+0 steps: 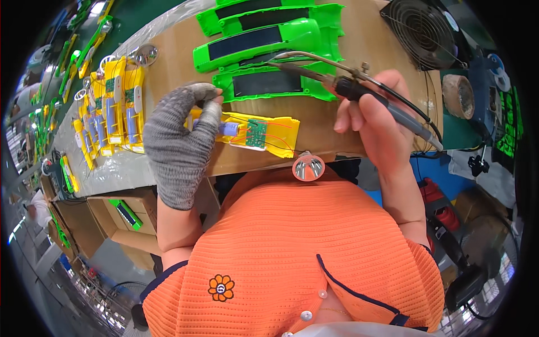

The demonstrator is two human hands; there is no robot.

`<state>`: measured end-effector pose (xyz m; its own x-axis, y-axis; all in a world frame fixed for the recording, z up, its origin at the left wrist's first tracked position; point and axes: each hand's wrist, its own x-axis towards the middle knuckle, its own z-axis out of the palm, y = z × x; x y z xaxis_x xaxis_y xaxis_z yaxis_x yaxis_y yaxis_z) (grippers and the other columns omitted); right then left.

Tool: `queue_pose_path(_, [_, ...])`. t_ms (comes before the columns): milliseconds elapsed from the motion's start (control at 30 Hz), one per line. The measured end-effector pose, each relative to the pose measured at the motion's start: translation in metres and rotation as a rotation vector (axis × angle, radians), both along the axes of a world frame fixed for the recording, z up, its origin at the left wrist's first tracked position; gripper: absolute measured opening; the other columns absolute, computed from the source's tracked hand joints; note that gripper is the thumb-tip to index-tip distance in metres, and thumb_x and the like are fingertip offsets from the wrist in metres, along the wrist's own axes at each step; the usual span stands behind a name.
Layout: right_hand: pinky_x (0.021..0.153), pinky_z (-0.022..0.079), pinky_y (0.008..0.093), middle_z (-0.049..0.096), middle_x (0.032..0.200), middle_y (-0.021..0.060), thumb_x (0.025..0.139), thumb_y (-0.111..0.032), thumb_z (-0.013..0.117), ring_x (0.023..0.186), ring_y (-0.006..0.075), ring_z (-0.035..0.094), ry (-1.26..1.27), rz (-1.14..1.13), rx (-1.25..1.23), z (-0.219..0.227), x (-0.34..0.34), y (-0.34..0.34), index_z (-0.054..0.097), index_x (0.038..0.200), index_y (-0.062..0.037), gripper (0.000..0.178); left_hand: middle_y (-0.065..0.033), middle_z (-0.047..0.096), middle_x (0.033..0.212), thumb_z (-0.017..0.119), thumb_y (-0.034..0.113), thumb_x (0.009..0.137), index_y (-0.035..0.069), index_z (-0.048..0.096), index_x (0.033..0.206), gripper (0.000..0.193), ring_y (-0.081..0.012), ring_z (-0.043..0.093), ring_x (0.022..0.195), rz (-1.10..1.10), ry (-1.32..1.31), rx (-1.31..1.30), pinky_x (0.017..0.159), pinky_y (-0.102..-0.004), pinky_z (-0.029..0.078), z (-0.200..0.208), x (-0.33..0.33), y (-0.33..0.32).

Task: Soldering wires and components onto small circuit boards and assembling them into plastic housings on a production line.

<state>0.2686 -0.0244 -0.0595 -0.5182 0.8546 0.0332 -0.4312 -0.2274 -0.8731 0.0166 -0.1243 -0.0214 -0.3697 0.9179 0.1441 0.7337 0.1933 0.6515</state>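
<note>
My left hand point(182, 137), in a grey knit glove with bare fingertips, lies across the left end of a yellow plastic housing point(286, 130). Its thumb and forefinger are pinched together above the housing; what is between them is too small to make out. The housing carries a green circuit board point(256, 135), a blue cylindrical battery point(229, 129) and thin red wires. A silver reflector cup point(308, 167) hangs by the housing at the table's near edge. In my bare right hand point(382, 121) is a soldering iron point(359, 92) with a curved metal tube, its tip pointing left over the green shells.
Several green shells with dark panels point(266, 83) lie at the far middle. Several yellow housings point(115, 106) stand at the left. A black fan point(424, 28) and a tape roll point(457, 96) are at the right. Below the table's left side is a cardboard box point(126, 230).
</note>
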Motion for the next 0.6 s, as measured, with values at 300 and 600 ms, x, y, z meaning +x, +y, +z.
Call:
queue_pose_path(300, [0.059, 0.056, 0.0338, 0.06, 0.068, 0.0122, 0.091, -0.001, 0.058, 0.058, 0.0198, 0.062, -0.195, -0.011, -0.066, 0.014, 0.021, 0.0, 0.047, 0.095, 0.0007, 0.012, -0.0074, 0.067, 0.084, 0.068, 0.0, 0.083, 0.005, 0.071, 0.095, 0.014, -0.019, 0.067, 0.079, -0.495, -0.149, -0.084, 0.072, -0.0294, 0.052, -0.008, 0.0, 0.033])
queue_pose_path(600, [0.053, 0.053, 0.0313, 0.056, 0.065, 0.0083, 0.09, -0.002, 0.06, 0.054, 0.017, 0.059, -0.32, 0.084, -0.113, 0.018, 0.018, 0.005, 0.048, 0.093, 0.0002, 0.013, -0.0088, 0.063, 0.082, 0.068, -0.001, 0.08, 0.004, 0.071, 0.091, 0.013, -0.0247, 0.065, 0.076, -0.738, -0.001, -0.121, 0.07, -0.0313, 0.052, -0.01, -0.011, 0.059])
